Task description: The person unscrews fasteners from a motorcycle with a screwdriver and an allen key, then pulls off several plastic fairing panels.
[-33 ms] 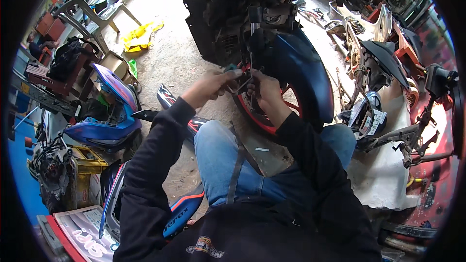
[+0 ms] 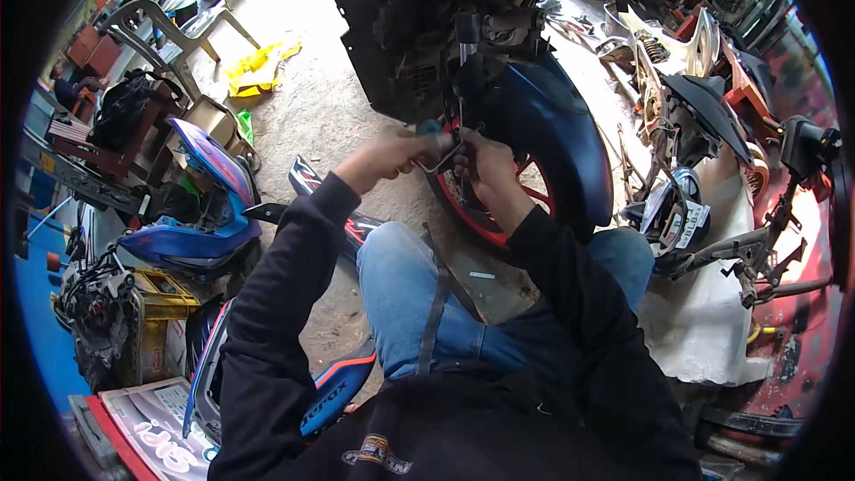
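Observation:
My left hand (image 2: 385, 157) is closed around a thin bent metal tool (image 2: 431, 168), beside the front wheel (image 2: 481, 230) of a motor scooter. The fingers are slightly blurred, and a teal patch (image 2: 429, 127) shows just above them. My right hand (image 2: 490, 167) is closed close by, fingers curled at the wheel's hub side; what it holds is hidden. A slim upright rod (image 2: 461, 112) rises above the right fingertips. The wheel has a red rim and a dark blue fender (image 2: 557, 116) over it.
The stripped scooter front (image 2: 410, 44) stands ahead. Blue-purple body panels (image 2: 209, 187) lie left, with a yellow crate (image 2: 160, 294) nearer. At right are frame parts (image 2: 695, 80) and a number plate (image 2: 686, 224). A yellow plastic bag (image 2: 258, 69) and a chair (image 2: 156, 31) are far left.
My left hand has shifted slightly and its thumb is now blurred. My right hand, the wheel and the surroundings look the same.

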{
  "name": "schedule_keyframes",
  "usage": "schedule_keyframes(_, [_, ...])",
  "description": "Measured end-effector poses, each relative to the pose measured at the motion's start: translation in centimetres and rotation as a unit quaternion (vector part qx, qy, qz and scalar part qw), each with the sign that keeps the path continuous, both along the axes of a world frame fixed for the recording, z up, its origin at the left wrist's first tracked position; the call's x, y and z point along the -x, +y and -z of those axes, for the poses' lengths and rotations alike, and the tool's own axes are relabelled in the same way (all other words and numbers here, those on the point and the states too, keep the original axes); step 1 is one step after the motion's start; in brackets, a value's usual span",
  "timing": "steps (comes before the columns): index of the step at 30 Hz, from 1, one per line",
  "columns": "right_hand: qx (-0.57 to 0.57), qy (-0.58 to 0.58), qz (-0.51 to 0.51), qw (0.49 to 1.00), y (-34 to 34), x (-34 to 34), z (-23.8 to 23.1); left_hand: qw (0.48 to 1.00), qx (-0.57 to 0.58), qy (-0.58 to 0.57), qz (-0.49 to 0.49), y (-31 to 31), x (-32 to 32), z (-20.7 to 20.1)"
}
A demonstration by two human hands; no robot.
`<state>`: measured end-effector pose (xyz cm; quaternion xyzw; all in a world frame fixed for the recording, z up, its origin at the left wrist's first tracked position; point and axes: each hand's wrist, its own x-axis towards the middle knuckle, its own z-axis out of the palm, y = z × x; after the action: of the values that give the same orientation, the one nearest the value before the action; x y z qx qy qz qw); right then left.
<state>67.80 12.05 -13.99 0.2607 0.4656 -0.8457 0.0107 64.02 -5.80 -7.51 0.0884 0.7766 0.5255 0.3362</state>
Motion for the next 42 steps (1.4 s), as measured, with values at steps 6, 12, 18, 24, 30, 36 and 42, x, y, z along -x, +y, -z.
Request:
schedule_keyframes(6, [-0.011, 0.008, -0.005, 1.000, -0.2, -0.1, 0.0, 0.952, 0.128, 0.244, 0.132, 1.8, 1.9, 0.9])
schedule_keyframes(12, [0.072, 0.049, -0.045, 0.995, 0.1, -1.1, -0.4, 0.938, 0.170, 0.255, 0.164, 2.1, 2.4, 0.5])
schedule_keyframes(18, [0.033, 0.050, -0.052, 0.997, -0.2, -0.8, -0.3, 0.938, 0.199, 0.257, 0.123, 2.0, 2.3, 1.3])
schedule_keyframes(24, [0.029, 0.073, -0.028, 0.997, 1.2, 0.1, 2.3, 0.908, 0.217, 0.326, 0.151, 4.3, 1.7, -0.9])
schedule_keyframes(30, [0.075, 0.054, -0.041, 0.995, 0.4, -0.2, 0.2, 0.895, 0.215, 0.341, 0.193, 3.9, 2.9, -1.0])
schedule_keyframes(36, [0.052, 0.106, -0.033, 0.992, 1.0, 0.1, 1.9, 0.896, 0.214, 0.346, 0.177, 4.3, 3.2, -0.2])
schedule_keyframes(42, [0.018, 0.074, 0.026, 0.997, -0.3, 0.0, 1.2, 0.879, 0.210, 0.398, 0.159, 4.4, 2.9, -0.6])
